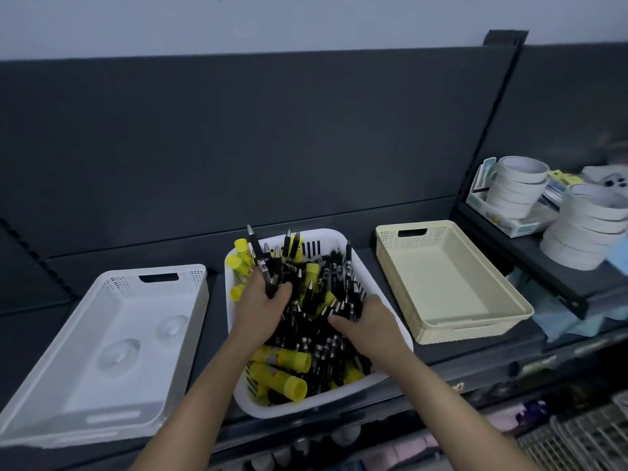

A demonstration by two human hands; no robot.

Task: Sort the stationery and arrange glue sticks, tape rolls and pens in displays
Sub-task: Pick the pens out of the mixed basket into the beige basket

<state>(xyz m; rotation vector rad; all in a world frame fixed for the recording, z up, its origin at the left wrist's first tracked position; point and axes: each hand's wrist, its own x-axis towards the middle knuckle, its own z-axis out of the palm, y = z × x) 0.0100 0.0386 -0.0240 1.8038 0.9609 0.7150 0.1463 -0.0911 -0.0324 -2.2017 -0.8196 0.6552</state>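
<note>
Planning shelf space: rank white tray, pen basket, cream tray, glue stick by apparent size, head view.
1. white tray, largest
2. pen basket
3. cream tray
4. glue stick, smallest
The trays may match: the white one looks nearer.

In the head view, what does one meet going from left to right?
Empty white plastic tray → white plastic basket holding black pens and yellow glue sticks → empty cream plastic tray → stacks of white tape rolls.

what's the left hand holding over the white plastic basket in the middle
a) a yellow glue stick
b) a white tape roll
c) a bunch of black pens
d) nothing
c: the left hand grips a bunch of black pens, tips up, above the white plastic basket; the white tape rolls sit stacked on the shelf to the right.
</note>
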